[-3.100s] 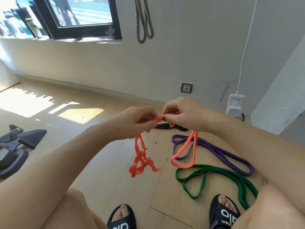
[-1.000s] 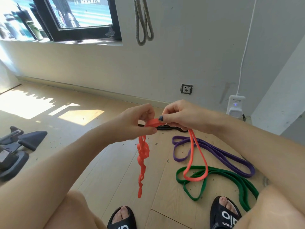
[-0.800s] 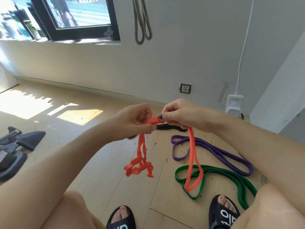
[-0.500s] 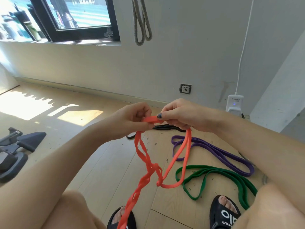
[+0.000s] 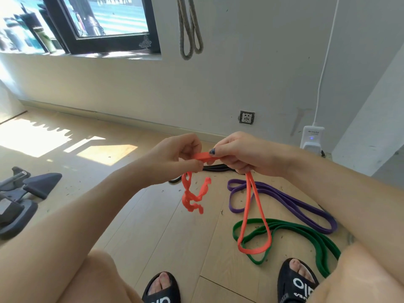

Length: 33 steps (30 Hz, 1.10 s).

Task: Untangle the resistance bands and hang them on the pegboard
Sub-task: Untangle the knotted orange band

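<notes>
An orange resistance band (image 5: pixel 251 217) stretches between both hands at chest height. My left hand (image 5: pixel 175 158) pinches one end, and a knotted, twisted clump of the band dangles beneath it. My right hand (image 5: pixel 242 156) pinches the band beside the left, with a long smooth loop hanging from it over the floor. On the wooden floor lie a purple band (image 5: pixel 290 202), a green band (image 5: pixel 306 235) and a black band (image 5: pixel 216 168) partly hidden behind my hands. A grey band (image 5: pixel 189 29) hangs on the wall above. No pegboard is in view.
A wall socket (image 5: pixel 247 117) and a white plug-in device (image 5: pixel 312 137) with a cable sit low on the wall. Dark exercise equipment (image 5: pixel 19 193) lies at the left. My feet in black sandals (image 5: pixel 297 283) are at the bottom edge. A window is at the upper left.
The tangled part, flung out long and low half a second ago, has bunched up under my left hand. The loop under my right hand now hangs straight down. Both hands stay put.
</notes>
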Each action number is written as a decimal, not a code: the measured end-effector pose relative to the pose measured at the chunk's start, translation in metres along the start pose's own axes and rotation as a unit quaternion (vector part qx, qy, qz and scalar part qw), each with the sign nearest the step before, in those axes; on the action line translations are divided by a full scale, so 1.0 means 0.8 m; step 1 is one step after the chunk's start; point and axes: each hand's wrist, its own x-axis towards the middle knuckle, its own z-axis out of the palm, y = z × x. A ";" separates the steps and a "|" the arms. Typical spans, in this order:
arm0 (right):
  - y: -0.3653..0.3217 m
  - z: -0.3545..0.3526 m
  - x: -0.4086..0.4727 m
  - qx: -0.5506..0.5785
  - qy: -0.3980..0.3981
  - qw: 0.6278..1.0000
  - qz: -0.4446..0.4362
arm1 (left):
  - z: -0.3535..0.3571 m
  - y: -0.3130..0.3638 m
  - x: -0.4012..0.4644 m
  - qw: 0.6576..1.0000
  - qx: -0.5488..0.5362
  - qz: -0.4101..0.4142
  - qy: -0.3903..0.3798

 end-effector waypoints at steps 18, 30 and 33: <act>0.008 -0.005 -0.002 0.042 0.025 0.999 0.007 | 0.007 0.003 0.004 0.994 0.074 0.065 0.045; 0.014 -0.004 0.006 0.037 0.051 0.998 -0.012 | 0.011 -0.011 0.008 0.986 0.144 0.075 0.025; 0.018 -0.010 0.009 0.046 0.076 0.996 -0.019 | 0.008 -0.015 0.008 0.995 0.088 0.050 0.022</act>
